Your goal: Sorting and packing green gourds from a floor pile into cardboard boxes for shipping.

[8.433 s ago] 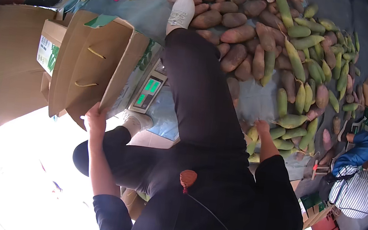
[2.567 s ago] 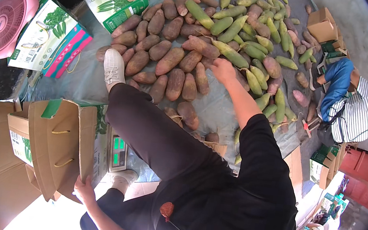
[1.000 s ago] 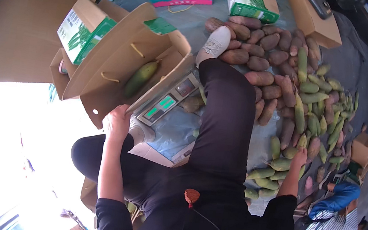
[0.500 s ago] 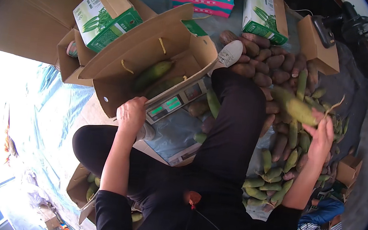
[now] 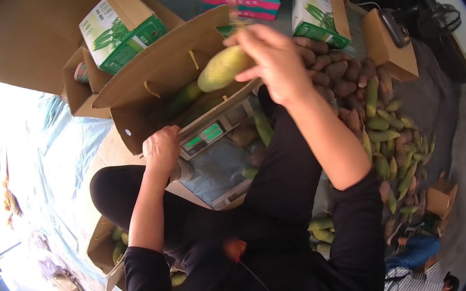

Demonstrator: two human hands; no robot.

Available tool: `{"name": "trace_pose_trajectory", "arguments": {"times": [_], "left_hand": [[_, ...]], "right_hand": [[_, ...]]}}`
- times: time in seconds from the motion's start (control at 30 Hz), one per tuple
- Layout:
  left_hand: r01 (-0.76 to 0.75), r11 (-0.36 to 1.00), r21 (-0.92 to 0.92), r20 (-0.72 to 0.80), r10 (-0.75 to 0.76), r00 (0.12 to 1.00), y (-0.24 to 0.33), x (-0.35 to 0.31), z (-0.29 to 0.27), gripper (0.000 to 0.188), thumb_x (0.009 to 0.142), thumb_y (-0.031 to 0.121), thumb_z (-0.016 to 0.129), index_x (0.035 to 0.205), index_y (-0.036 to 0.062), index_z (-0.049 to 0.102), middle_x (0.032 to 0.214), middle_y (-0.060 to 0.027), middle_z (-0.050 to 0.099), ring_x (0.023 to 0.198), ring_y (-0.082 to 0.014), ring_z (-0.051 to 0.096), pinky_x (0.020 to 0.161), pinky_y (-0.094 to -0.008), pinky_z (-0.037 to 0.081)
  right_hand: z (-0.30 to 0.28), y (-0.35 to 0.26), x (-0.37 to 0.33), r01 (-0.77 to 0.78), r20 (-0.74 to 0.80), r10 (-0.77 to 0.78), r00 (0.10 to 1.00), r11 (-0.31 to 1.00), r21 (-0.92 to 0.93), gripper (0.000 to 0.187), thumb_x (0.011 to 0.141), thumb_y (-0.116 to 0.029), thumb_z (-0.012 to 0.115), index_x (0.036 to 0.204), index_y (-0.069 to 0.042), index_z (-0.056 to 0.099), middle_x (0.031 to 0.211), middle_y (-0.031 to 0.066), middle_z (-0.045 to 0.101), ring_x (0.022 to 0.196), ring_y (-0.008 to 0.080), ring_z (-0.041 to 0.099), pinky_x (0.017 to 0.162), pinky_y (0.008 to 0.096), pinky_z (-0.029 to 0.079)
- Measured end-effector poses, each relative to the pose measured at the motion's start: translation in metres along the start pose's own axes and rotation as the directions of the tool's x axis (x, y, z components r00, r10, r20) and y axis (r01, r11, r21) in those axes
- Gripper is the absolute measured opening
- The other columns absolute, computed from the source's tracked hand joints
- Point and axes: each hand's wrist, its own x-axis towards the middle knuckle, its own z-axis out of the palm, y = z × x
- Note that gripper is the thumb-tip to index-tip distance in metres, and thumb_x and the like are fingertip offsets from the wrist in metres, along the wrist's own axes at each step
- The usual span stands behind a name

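My right hand [image 5: 276, 60] holds a large pale green radish [image 5: 223, 69] by its root end, above the open cardboard box [image 5: 162, 59]. Its thumb is apart from the bent fingers, and motion blurs the grip a little. Inside the box lies another green radish [image 5: 183, 100], partly in shadow. My left hand [image 5: 162, 147] is closed on the near corner of the box's rim. The box sits by a digital scale [image 5: 204, 137] with lit green displays; how far the scale extends under it is hidden.
Right of my knee spreads a pile of green radishes [image 5: 390, 135] and reddish-brown roots [image 5: 343, 71]. Printed green-and-white cartons [image 5: 121, 31] stand beyond the box. A black fan [image 5: 438, 19] is at far right. Another person in a striped shirt [image 5: 417, 290] is at lower right.
My right hand has carried the pale green radish from the pile on the right leftward to above the open box. My left hand stays on the box's rim.
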Motion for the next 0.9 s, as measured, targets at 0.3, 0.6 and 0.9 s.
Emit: {"name": "trace_pose_trajectory", "arguments": {"times": [0.3,0.6,0.9], "left_hand": [[0.032,0.997,0.077,0.076,-0.038,0.996,-0.003,0.008,0.008,0.022,0.077,0.024,0.059,0.093,0.0088,0.061,0.084,-0.0185,0.062,0.081,-0.0381,0.059,0.067,-0.0474,0.046],[-0.078,0.996,-0.040,-0.015,0.078,0.997,0.003,0.008,0.010,0.014,0.076,0.015,0.062,0.086,0.0049,0.061,0.076,-0.0174,0.061,0.073,-0.0369,0.059,0.060,-0.0431,0.045],[-0.137,0.956,-0.258,-0.019,0.137,0.990,0.004,0.017,0.029,0.014,0.076,0.006,0.060,0.088,-0.0011,0.060,0.076,-0.0175,0.061,0.070,-0.0304,0.061,0.065,-0.0372,0.046]], "right_hand": [[0.046,0.026,-0.014,0.352,0.189,-0.300,0.935,0.852,-0.388,0.026,0.079,-0.014,0.061,0.103,-0.004,0.061,0.098,0.0161,0.062,0.096,0.0324,0.057,0.086,0.0382,0.043],[-0.144,0.041,-0.096,0.103,-0.369,-0.279,0.887,0.897,-0.430,0.023,0.084,-0.017,0.061,0.103,-0.004,0.062,0.095,0.0078,0.065,0.089,0.0133,0.061,0.079,0.0289,0.049],[-0.326,0.239,-0.333,-0.752,-0.903,-0.001,0.430,0.554,-0.358,0.024,0.078,-0.023,0.057,0.093,-0.007,0.065,0.091,0.0154,0.064,0.091,0.0338,0.059,0.080,0.0396,0.046]]}}
